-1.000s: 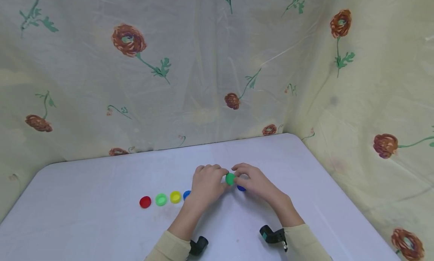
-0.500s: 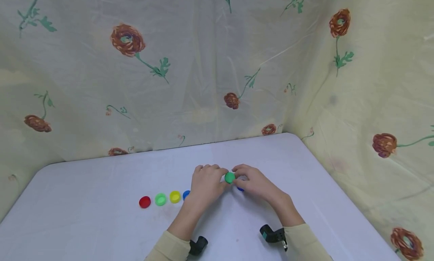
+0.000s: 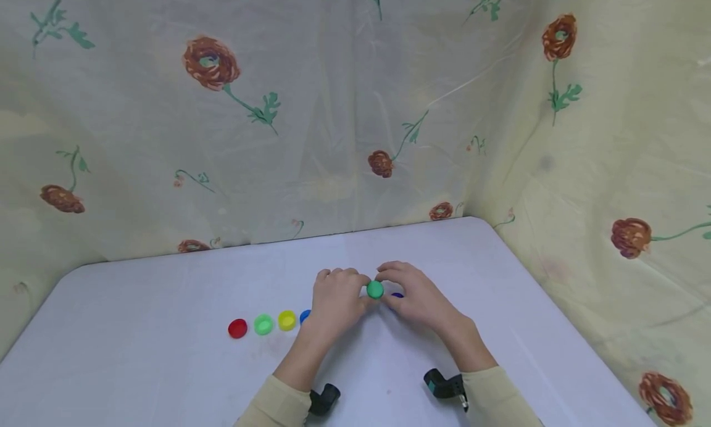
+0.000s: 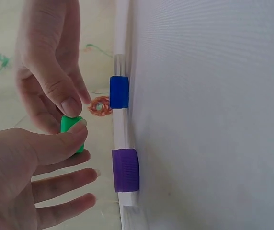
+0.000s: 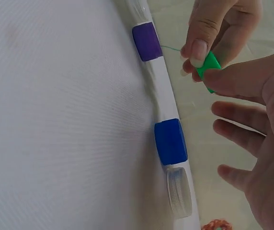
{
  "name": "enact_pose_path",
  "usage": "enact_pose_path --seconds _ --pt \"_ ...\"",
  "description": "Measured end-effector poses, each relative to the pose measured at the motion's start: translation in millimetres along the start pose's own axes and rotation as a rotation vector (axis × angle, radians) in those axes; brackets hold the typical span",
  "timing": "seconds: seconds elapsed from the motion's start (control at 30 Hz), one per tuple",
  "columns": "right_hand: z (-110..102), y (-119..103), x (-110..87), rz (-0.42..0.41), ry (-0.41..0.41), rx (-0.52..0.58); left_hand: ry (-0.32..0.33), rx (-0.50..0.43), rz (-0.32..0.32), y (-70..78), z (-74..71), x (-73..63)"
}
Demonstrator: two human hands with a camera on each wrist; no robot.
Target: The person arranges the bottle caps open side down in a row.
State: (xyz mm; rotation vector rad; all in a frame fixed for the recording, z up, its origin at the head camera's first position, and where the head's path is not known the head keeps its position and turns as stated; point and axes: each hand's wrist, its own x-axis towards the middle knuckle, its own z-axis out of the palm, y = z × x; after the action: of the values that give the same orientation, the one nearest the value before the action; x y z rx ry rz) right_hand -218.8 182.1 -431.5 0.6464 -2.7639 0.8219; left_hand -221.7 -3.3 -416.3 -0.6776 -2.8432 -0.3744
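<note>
A green bottle cap (image 3: 374, 289) is held up off the table between both hands. My left hand (image 3: 340, 300) pinches it between thumb and index finger, the other fingers spread, as the left wrist view shows. From the opposite side my right hand (image 3: 419, 296) also pinches the cap, thumb on its edge. In the wrist views a purple cap (image 4: 126, 170) and a blue cap (image 5: 171, 142) stand on the table near the hands. Part of a dark blue cap (image 3: 397, 295) shows behind the right thumb in the head view.
Left of the hands, a row holds a red cap (image 3: 237, 328), a light green cap (image 3: 263, 324), a yellow cap (image 3: 287, 320) and a partly hidden blue cap (image 3: 305, 316). A clear cap (image 5: 179, 192) shows in the right wrist view. Flowered cloth (image 3: 311, 137) hangs behind the white table (image 3: 139, 353).
The green cap and both hands have shifted slightly up and left in the head view. The right fingers have moved a little upward around the cap. The row of caps has not moved.
</note>
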Motion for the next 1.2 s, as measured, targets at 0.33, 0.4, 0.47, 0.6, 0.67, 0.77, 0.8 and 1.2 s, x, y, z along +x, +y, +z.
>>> enact_pose_path --seconds 0.33,0.4,0.47,0.6,0.67,0.77,0.8,1.2 --pt "0 2 -1.8 0.01 -0.016 -0.012 -0.006 -0.011 -0.019 2.2 -2.3 0.1" --pt "0 2 -2.0 0.018 -0.022 -0.013 -0.005 -0.019 -0.02 2.3 -1.5 -0.1" --pt "1 2 -2.0 0.026 -0.028 -0.013 -0.007 -0.027 -0.021 2.4 -0.4 -0.2" --pt "1 3 -2.6 0.043 -0.032 -0.015 -0.02 -0.043 -0.028 2.5 2.0 0.1" --pt "1 3 -3.1 0.06 -0.037 -0.012 -0.029 -0.05 -0.03 2.5 3.1 0.4" --pt "2 3 -3.5 0.072 -0.038 -0.021 -0.04 -0.057 -0.029 2.0 5.2 0.6" --pt "2 3 -3.5 0.076 -0.041 -0.019 -0.042 -0.058 -0.027 1.8 5.9 0.6" --pt "5 3 -2.4 0.132 -0.092 -0.017 -0.056 -0.074 -0.026 0.6 9.8 -1.0"
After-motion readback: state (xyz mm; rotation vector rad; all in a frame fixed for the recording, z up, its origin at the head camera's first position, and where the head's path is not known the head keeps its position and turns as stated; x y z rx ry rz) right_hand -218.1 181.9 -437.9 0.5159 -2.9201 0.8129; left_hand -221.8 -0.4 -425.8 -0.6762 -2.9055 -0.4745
